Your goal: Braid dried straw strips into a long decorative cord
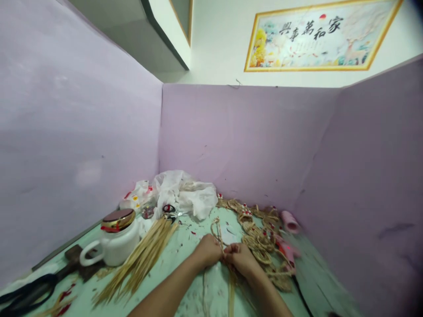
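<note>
My left hand [208,251] and my right hand [241,259] meet over the middle of the pale green tabletop, both with fingers closed. Between them they pinch a thin braided straw cord [216,225], whose narrow loop sticks up beyond the fingertips. Loose flat straw strands [231,293] trail from the hands toward the near edge. Exactly where the fingers grip is partly hidden. Just right of my right hand lie coiled braided straw pieces [261,253] with red and white beads. Left of my left hand, a bundle of dry straw [142,259] is spread out.
A white mug [119,242] with a lid stands at left, near black-handled scissors [33,286]. Crumpled plastic bags [185,193] lie at the back. At right are a pink spool [291,222] and a pink tool, possibly a glue gun [287,252], with a black cord. Lilac panels [247,141] enclose three sides.
</note>
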{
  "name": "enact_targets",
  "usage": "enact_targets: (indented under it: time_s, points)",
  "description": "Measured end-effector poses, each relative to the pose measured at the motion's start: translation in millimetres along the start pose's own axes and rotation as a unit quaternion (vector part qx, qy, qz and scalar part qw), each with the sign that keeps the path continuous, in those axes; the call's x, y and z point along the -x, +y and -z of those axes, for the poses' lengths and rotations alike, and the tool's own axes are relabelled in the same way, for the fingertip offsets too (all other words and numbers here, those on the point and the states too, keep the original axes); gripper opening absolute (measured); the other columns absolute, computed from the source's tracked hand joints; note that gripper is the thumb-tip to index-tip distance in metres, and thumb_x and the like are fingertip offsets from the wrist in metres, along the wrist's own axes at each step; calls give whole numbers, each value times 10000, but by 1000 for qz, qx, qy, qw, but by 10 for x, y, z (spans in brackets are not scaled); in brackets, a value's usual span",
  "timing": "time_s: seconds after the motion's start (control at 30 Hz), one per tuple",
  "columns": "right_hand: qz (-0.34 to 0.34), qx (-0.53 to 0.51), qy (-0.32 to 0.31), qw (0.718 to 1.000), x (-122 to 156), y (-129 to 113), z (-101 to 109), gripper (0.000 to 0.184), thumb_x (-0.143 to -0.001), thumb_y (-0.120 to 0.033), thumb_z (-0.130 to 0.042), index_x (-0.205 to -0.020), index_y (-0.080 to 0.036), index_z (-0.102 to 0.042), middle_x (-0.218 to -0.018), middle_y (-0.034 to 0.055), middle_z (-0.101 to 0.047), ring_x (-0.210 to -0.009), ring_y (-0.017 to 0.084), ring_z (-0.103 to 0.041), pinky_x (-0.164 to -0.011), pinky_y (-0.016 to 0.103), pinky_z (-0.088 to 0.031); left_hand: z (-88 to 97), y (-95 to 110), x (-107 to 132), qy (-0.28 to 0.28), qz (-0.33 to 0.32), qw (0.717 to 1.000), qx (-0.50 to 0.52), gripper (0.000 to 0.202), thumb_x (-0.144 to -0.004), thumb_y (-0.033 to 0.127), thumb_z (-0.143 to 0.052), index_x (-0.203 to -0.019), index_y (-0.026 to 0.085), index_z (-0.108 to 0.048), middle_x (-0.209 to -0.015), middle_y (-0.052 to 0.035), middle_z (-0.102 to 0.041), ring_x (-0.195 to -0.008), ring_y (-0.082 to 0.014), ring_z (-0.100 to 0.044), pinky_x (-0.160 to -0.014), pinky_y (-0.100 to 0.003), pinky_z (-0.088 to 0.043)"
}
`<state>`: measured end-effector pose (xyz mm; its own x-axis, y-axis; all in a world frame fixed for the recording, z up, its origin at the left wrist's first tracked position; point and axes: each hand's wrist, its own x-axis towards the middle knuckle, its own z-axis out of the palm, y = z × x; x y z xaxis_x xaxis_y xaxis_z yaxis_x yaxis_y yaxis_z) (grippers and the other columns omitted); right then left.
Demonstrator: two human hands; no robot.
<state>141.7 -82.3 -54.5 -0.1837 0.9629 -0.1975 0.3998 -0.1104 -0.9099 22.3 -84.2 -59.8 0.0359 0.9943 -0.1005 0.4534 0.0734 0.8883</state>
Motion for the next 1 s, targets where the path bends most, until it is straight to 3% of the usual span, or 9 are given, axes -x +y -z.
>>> enact_targets:
  time_s: [0.1,0.23,0.4,0.57,0.7,0.8,0.93,0.97,1.0]
  points:
    - [36,137,66,988,94,-94,38,100,-523,-106,-509,-530,-129,-606,-462,11,-573,-436,89,-463,-434,189,-294,34,55,41,-21,-18,1000,2,88,-530,128,-487,-493,110,-565,-381,46,-398,-425,-75,-351,-401,-193,-220]
    - [47,320,122,938,236,-276,90,159,-568,-158,-536,-621,-140,-685,-628,94,-663,-607,160,-566,-496,217,-306,71,150,69,-32,15,999,23,79,-496,84,-459,-438,132,-487,-332,60,-335,-357,-59,-275,-370,-202,-170]
    - [32,408,122,904,396,-460,67,164,-582,-172,-543,-641,-161,-696,-672,119,-672,-629,181,-584,-478,238,-258,109,278,123,-55,60,995,53,150,-500,121,-481,-392,160,-385,-291,56,-296,-299,-62,-258,-336,-208,-150]
    - [80,403,98,907,423,-457,-44,171,-591,-161,-522,-610,-148,-691,-621,113,-660,-542,147,-544,-458,241,-225,198,306,157,-89,121,984,94,106,-500,140,-479,-406,144,-431,-298,39,-349,-254,-55,-245,-308,-207,-112]
    - [111,364,76,922,385,-406,-100,211,-571,-104,-485,-592,-142,-691,-571,93,-645,-503,129,-511,-457,229,-238,254,259,141,-117,86,980,135,76,-491,149,-473,-417,139,-456,-303,47,-369,-246,-46,-251,-287,-191,-110]
    - [111,329,52,936,406,-423,-47,212,-531,-63,-465,-534,-137,-664,-521,70,-616,-479,122,-490,-450,225,-250,264,250,128,-117,58,978,162,150,-466,150,-512,-377,155,-391,-280,65,-327,-242,-37,-227,-273,-185,-104]
    - [-11,238,-102,966,499,-523,174,126,-532,-122,-500,-433,-138,-576,-438,34,-543,-399,103,-448,-408,212,-296,274,256,122,-126,34,975,179,155,-453,129,-520,-358,149,-398,-279,63,-334,-236,-32,-214,-267,-191,-93]
    - [-43,202,-124,971,510,-548,234,120,-541,-151,-511,-433,-137,-561,-435,30,-531,-390,98,-444,-396,208,-308,277,250,117,-130,33,974,181,143,-455,128,-518,-361,144,-411,-284,60,-343,-237,-33,-219,-268,-192,-93]
    - [-56,161,-107,980,509,-567,283,116,-554,-176,-515,-452,-137,-555,-446,26,-526,-395,95,-446,-390,202,-322,280,240,110,-132,33,974,183,133,-456,126,-516,-365,142,-419,-288,58,-347,-240,-34,-223,-270,-193,-91]
